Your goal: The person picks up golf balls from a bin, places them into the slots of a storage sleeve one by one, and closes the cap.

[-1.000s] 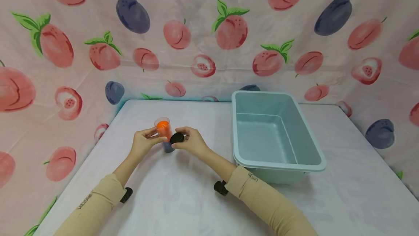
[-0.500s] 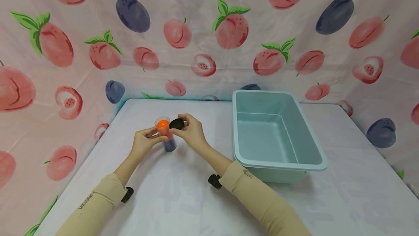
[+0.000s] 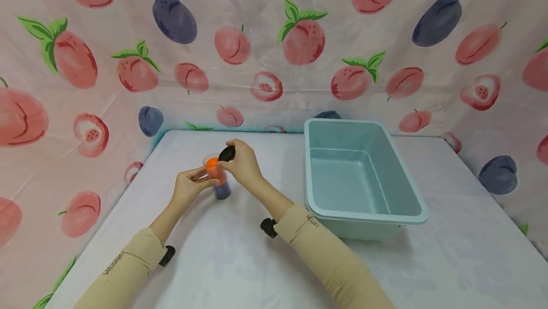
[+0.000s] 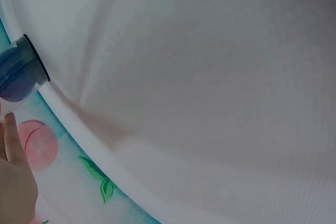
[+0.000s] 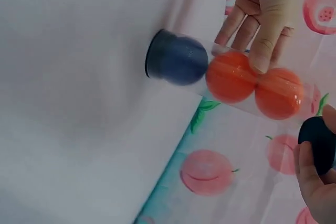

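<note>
A clear tube (image 3: 222,190) with a dark base stands upright on the white table. Inside it, the right wrist view shows a dark blue ball (image 5: 185,61) at the bottom and two orange balls (image 5: 229,77) above. My left hand (image 3: 187,190) grips the tube's upper part between thumb and fingers. A round black lid (image 3: 227,154) is pinched in my right hand (image 3: 245,162), beside the tube's open top and slightly above it. In the left wrist view, only the tube's lower end (image 4: 23,72) and part of the left hand (image 4: 16,177) show.
A light blue-green plastic bin (image 3: 364,217) stands on the table (image 3: 239,261) to the right. Behind the table hangs a fruit-patterned cloth (image 3: 265,47). Black wrist cameras (image 3: 269,227) sit under both forearms.
My right hand has moved up and slightly left with the black lid, from beside the tube's middle to its top. The lid is tilted more. The left hand and tube stay nearly still.
</note>
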Available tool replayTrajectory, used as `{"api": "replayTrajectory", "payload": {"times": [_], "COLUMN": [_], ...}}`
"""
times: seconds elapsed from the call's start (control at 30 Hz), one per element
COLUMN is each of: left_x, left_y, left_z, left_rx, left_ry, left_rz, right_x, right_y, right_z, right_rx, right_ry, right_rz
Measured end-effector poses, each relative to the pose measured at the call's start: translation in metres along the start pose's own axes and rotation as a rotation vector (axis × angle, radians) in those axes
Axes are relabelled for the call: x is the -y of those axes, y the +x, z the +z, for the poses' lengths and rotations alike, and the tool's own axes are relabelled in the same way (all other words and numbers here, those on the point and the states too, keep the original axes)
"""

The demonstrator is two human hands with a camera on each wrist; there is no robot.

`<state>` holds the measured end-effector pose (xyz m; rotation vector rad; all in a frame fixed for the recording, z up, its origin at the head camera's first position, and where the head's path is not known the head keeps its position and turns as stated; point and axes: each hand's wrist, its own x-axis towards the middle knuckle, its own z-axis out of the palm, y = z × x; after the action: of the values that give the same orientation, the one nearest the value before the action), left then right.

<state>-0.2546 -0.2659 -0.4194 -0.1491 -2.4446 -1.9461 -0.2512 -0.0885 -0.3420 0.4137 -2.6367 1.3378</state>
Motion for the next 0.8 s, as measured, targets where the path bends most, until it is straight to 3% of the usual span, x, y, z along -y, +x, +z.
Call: {"api": "replayTrajectory", "payload": {"times": [0.33, 0.5, 0.8], "left_x": [0.000, 0.001, 0.003], "left_y": [0.000, 0.001, 0.002], "left_z": [0.001, 0.002, 0.001], "left_rx": [0.004, 0.007, 0.001], "left_ry": [-0.029, -0.053, -0.043], "left_rz": [0.018, 0.033, 0.034], "right_x": [0.021, 0.028, 0.034], "right_y": [0.013, 0.020, 0.028], "right_z": [-0.012, -0.016, -0.017], "right_rx": [0.134, 0.236, 0.368], "right_ry": [-0.266, -0.444, -0.630], "right_rz": [-0.014, -0.080, -0.215]}}
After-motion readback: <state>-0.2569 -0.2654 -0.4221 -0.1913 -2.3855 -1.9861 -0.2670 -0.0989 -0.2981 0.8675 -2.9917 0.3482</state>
